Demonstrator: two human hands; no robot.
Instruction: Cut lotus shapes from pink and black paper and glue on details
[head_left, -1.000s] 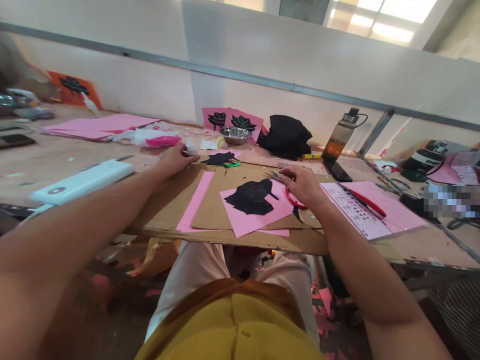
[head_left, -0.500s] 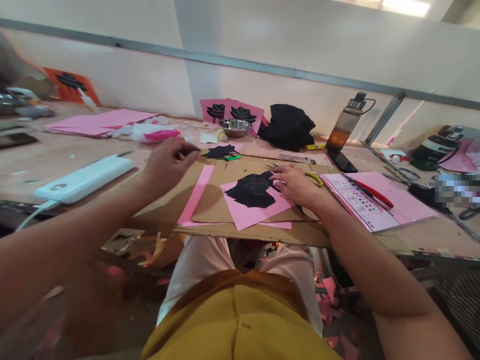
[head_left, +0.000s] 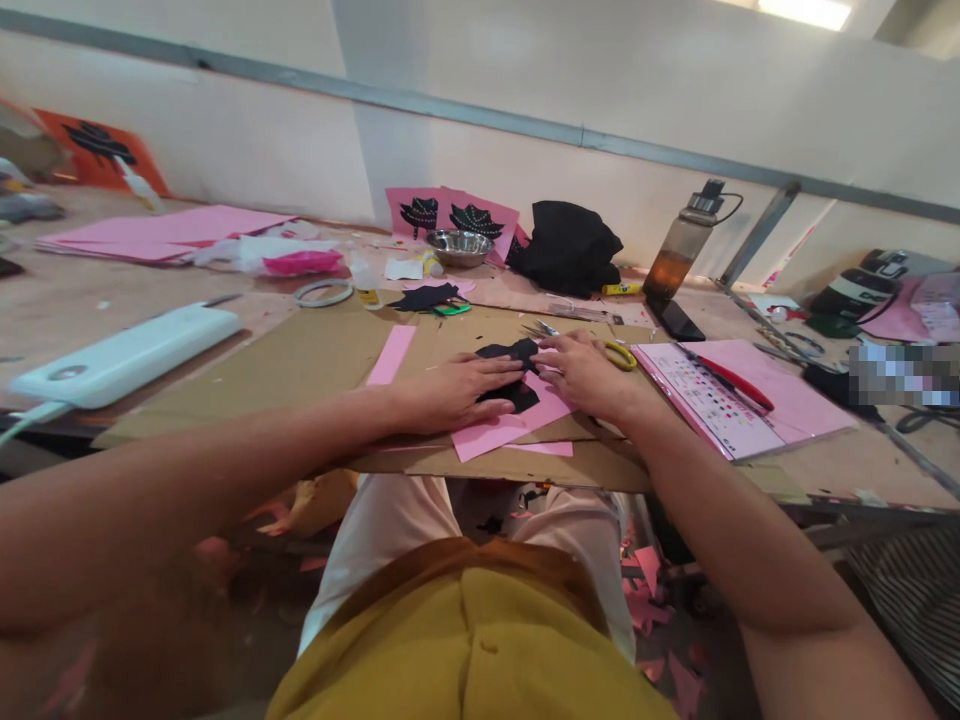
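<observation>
My left hand (head_left: 463,390) lies flat across the left side of a black leaf-shaped cutout (head_left: 517,398), fingers stretched out and pointing right. Under the cutout is a sheet of pink paper (head_left: 480,438), resting on cardboard (head_left: 285,375). My right hand (head_left: 574,365) touches the right part of the cutout and paper; its fingers are apart and slightly bent. Both hands cover part of the black shape. Scissors with yellow handles (head_left: 621,354) lie just behind my right hand, partly hidden by it. A pink strip (head_left: 391,354) lies behind my left forearm.
A glue bottle (head_left: 366,284), a white ring (head_left: 322,293) and a metal bowl (head_left: 459,247) stand behind. A white power bank (head_left: 127,355) sits left. To the right are a drink bottle (head_left: 681,247), a phone (head_left: 673,319), and a red-handled cutter (head_left: 727,380) on a pink-papered folder (head_left: 787,400).
My left hand has come down from above the table's back left and now rests on the black cutout. The glue bottle and white ring now show. My right hand stays nearly in place.
</observation>
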